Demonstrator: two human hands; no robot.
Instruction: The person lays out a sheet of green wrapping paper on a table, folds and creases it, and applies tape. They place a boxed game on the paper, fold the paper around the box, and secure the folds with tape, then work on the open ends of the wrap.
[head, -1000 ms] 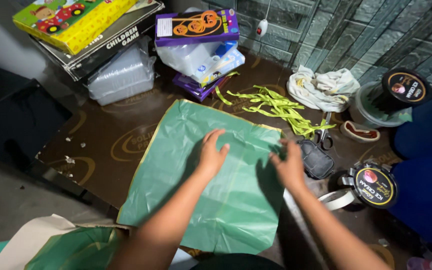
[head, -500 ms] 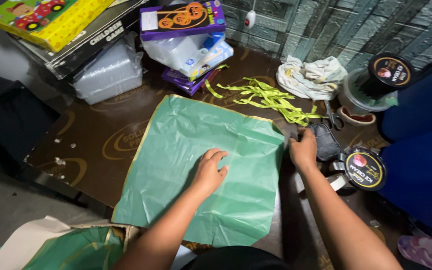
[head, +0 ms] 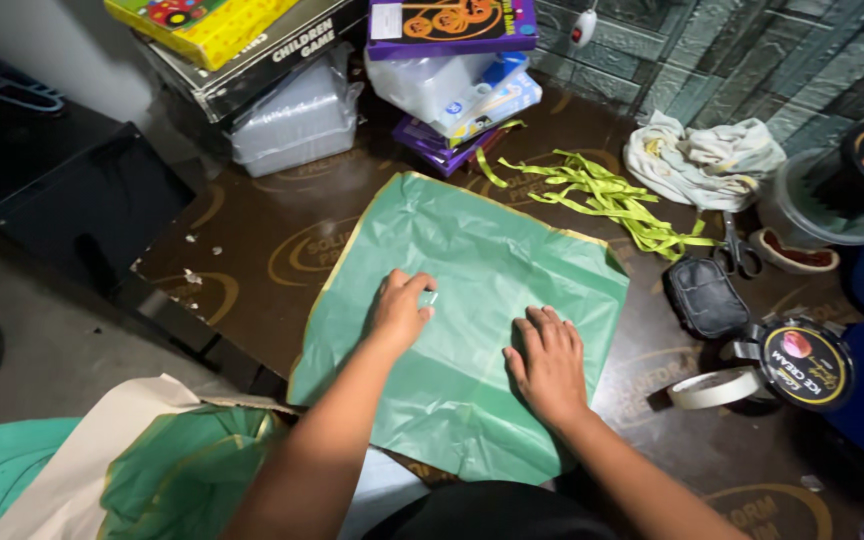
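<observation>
A large sheet of thin green paper (head: 472, 260) with a yellow edge lies flat on a dark brown board (head: 282, 250). My left hand (head: 399, 310) rests on the sheet near its middle, fingers curled, pressing it down. My right hand (head: 549, 362) lies palm down and flat on the sheet's right part, fingers spread. Neither hand holds anything.
Yellow-green paper strips (head: 602, 200), scissors (head: 734, 250), a small black pouch (head: 704, 296), a tape roll (head: 717, 388) and a round black lid (head: 802, 362) lie to the right. Stacked game boxes (head: 272, 40) and plastic containers (head: 297, 120) stand at the back. More green paper (head: 182, 465) is at lower left.
My right hand left the black pouch at the sheet's right edge and now lies flat on the sheet. The left hand stayed on the paper. The view shifted.
</observation>
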